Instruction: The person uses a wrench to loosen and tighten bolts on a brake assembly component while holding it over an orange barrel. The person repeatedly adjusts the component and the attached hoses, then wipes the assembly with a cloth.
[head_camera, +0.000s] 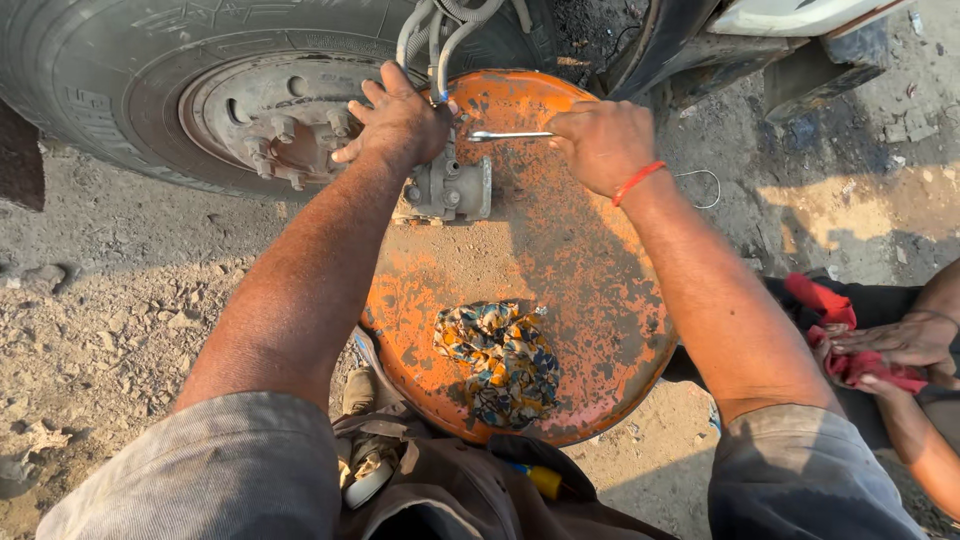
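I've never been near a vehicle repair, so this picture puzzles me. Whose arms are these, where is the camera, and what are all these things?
The camera sits on a person's head and looks down along their own two arms. The left hand steadies a grey metal valve block with hoses running up from it. The right hand grips a slim metal wrench pointed at that block. Both rest on a rusty orange round drum top, which also carries a crumpled patterned cloth. Behind stands a large truck wheel on dirt ground. At the right edge, another person's hands hold a red rag.
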